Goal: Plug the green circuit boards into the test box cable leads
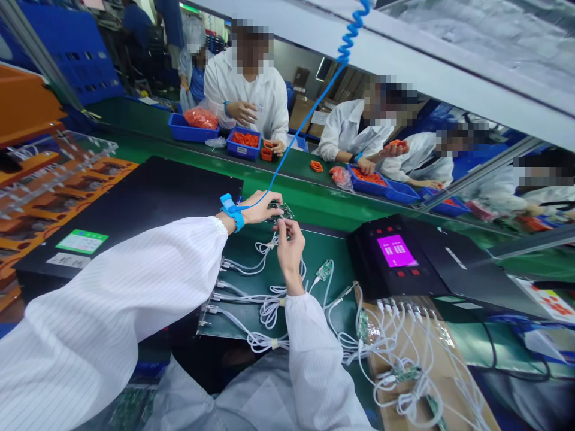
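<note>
My left hand [258, 209] and my right hand [290, 242] meet over the far edge of a green work mat [245, 284]. Between them they hold a small green circuit board [282, 212]; the left fingers grip its edge and the right fingers pinch at its near side. A blue wrist strap [231, 209] with a blue coiled cord [314, 102] sits on my left wrist. White cables [265, 305] with plugs lie in rows on the mat below my hands. Another small green board [324, 269] lies to the right on a cable.
A black tester with a lit magenta screen [396, 250] stands at right, with many white cables and boards [406, 371] before it. Orange trays [49, 191] sit at left. Across the green conveyor [305, 194], people in white coats handle orange parts in blue bins [244, 143].
</note>
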Tool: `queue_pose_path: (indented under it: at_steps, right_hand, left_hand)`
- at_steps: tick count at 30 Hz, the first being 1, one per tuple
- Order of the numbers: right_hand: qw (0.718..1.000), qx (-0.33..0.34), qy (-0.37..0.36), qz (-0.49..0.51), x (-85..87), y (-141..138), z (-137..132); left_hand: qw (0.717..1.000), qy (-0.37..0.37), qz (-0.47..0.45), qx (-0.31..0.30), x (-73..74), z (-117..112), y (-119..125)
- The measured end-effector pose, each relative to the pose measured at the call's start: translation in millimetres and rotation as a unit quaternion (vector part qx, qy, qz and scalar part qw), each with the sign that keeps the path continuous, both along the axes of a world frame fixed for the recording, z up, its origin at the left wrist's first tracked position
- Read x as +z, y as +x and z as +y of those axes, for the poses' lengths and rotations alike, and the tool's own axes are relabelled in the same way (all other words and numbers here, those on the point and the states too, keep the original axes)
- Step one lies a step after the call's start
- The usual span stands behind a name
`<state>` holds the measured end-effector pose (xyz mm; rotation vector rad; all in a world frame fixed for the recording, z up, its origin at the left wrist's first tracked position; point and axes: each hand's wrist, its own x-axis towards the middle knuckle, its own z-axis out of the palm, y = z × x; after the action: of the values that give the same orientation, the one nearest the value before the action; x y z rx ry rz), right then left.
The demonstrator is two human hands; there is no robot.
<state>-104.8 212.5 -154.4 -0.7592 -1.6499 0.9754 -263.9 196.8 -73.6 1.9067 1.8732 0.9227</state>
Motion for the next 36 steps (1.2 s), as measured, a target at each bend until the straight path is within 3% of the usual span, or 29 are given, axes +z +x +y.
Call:
queue_pose_path:
  at_steps: [4, 10, 13, 18, 23, 36]
  right_hand:
    - [1.0, -0.021, 0.014, -0.015, 0.9, -0.2, -1.2]
    - [0.986, -0.085, 0.123, -0.068, -0.5, -0.3, -7.9]
    - [0.985, -0.105, 0.134, -0.042, 0.3, -2.9, -10.5]
    - [0.974, -0.155, 0.16, 0.033, 2.2, -6.9, -8.9]
    - [0.974, -0.151, 0.167, 0.034, 6.6, -9.1, -6.1]
    - [0.985, -0.113, 0.121, 0.044, 5.9, -3.6, -2.3]
  left_hand:
    - [0.998, 0.004, 0.034, -0.05, 2.1, 0.7, 2.2]
    - [0.999, 0.028, 0.022, -0.041, 8.4, -3.3, 7.3]
    - [0.998, 0.032, 0.047, -0.024, 12.1, -6.0, 9.4]
    - [0.984, 0.049, 0.168, -0.034, 11.8, -3.8, 11.3]
    - [0.97, 0.042, 0.237, -0.032, 9.5, -2.3, 14.1]
    - [0.944, 0.007, 0.329, -0.032, 24.6, -9.5, 27.2]
